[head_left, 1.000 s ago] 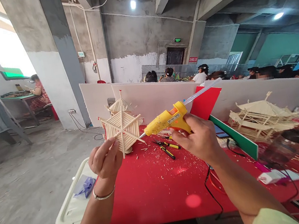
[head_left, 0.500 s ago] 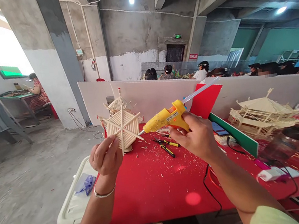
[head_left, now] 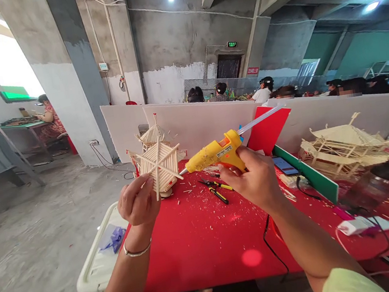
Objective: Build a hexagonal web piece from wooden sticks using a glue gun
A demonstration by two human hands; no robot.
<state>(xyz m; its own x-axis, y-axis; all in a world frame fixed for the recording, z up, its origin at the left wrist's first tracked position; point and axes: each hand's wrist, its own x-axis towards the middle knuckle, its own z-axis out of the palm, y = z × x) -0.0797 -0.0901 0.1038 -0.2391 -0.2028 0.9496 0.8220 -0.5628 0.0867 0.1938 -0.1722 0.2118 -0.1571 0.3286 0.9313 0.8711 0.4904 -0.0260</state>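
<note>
Hexagonal stick panel (head_left: 164, 166): raised over the desk (head_left: 195, 248), six ribs facing the camera;
Desk: red, strewn with pale clippings (head_left: 210, 217);
Stick tower (head_left: 152, 136): standing toward the far side, partly hidden behind the panel;
Glue gun (head_left: 214, 155): yellow, nozzle at the panel's right edge; cannot tell whether it touches;
Right hand (head_left: 253, 174): wrapped round the gun's handle;
Left hand (head_left: 137, 202): thumb and fingers pinching the panel's left side;
Pliers (head_left: 218, 195): lying on the desk below the gun
</note>
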